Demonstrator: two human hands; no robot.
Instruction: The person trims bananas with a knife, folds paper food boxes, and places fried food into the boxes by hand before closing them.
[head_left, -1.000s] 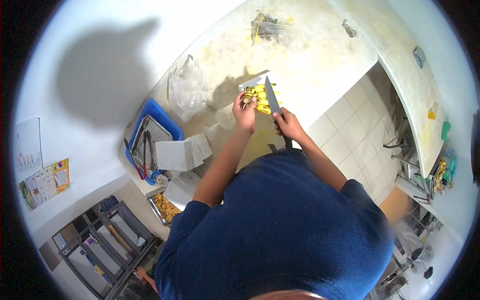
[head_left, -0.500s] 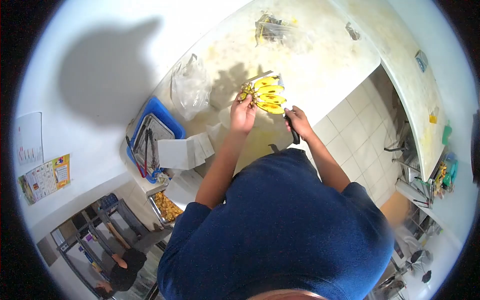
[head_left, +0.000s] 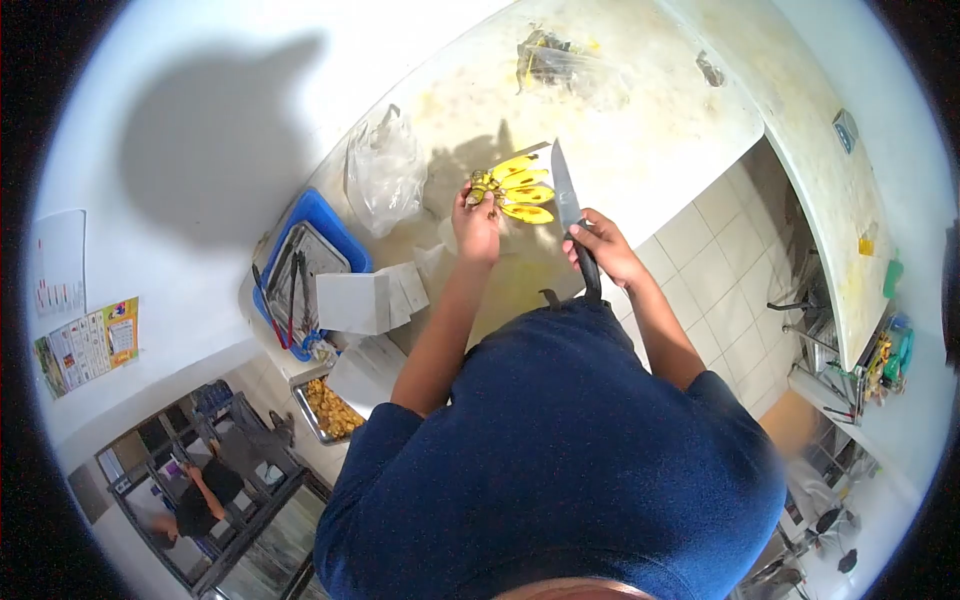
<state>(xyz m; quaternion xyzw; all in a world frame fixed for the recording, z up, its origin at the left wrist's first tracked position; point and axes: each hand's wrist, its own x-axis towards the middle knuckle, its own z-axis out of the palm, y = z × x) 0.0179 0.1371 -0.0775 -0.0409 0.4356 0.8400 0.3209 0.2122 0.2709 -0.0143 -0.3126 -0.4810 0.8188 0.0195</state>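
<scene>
My left hand [head_left: 476, 225] is closed round the stem end of a bunch of bananas [head_left: 525, 188], held up over the table. Several yellow fruits with brown spots fan out to the right. In my right hand [head_left: 603, 246] is a kitchen knife [head_left: 566, 190], gripped by its black handle with the blade pointing away from me. The blade stands just right of the banana tips, apart from them. Behind the bunch, a pale flat edge shows in part; I cannot tell what it is.
A clear plastic bag [head_left: 385, 172] lies left of the bananas. Nearby are a blue tray [head_left: 345, 235] with tongs, a white box [head_left: 352, 303] and a metal pan of golden food pieces [head_left: 330, 410]. Dark scraps with plastic [head_left: 550, 62] lie at the far end. Another person [head_left: 210, 498] is at lower left.
The knife has come out from behind the bananas and swung upright to their right. The bunch has tilted and shifted slightly left. At lower left, the other person has moved.
</scene>
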